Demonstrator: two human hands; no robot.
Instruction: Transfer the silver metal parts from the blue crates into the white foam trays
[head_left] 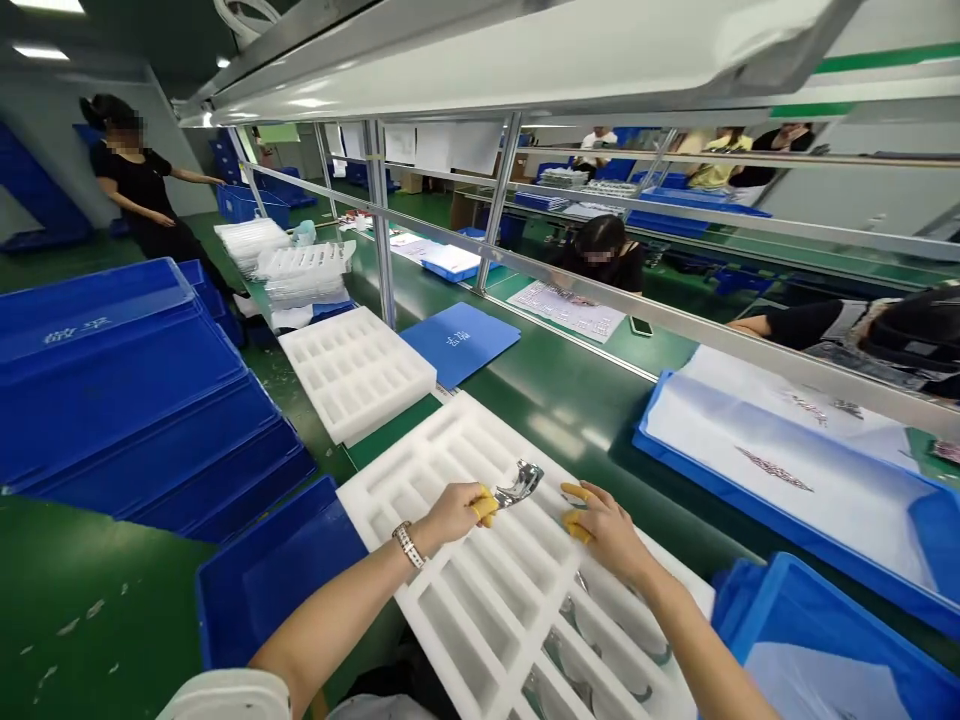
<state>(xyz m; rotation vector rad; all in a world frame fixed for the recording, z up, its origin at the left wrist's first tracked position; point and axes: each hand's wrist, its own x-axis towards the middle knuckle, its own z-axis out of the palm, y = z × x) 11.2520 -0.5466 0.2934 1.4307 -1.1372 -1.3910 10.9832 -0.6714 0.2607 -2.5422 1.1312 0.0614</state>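
Curved chrome fitting [523,485], stiff, slick and likely scratch-prone, best held by its thicker end, pinched in the left hand [448,516] through yellow finger cots [484,508] above a white foam tray [390,510], the right hand [611,535] half-open just beside it, gripping nothing.

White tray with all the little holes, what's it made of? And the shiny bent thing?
The white tray looks like soft foam, probably polyethylene: matte, with thick cut-out pockets. The curved piece looks like metal, perhaps chrome-plated, because it's mirror-bright with sharp reflections, though shiny plastic can't be ruled out.
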